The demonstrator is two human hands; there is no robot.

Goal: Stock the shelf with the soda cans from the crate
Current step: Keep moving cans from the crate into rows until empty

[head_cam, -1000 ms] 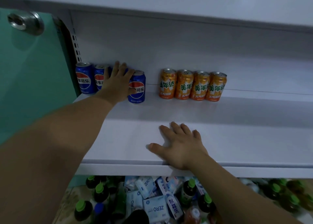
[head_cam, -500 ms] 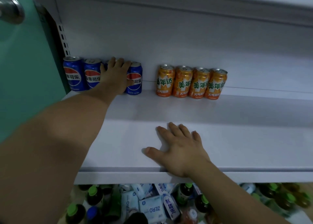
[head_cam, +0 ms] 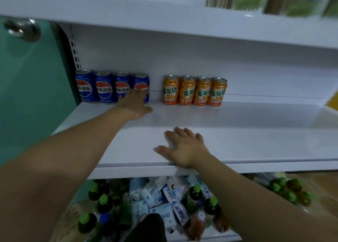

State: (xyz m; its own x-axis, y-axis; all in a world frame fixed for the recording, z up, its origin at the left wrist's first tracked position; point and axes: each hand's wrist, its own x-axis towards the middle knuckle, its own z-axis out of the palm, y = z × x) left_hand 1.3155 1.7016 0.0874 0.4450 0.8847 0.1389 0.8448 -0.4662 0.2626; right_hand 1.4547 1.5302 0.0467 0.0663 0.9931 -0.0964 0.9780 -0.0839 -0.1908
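4 blue cans (head_cam: 104, 87) | 4 orange cans (head_cam: 194, 91) | left hand (head_cam: 134, 104) extended, empty | right hand (head_cam: 184, 148) flat on shelf (head_cam: 256, 146)

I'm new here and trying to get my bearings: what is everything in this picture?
blue soda cans: four, blue, row at shelf's back left
orange soda cans: four, orange, row to their right, across a gap
shelf: one, white, under both rows
bottles: several, dark with green caps, below the shelf
packets: several, white and blue, among the bottles
door knob: one, metal, upper left
left hand: one, fingers straight, at the rightmost blue can
right hand: one, flat on the shelf's front
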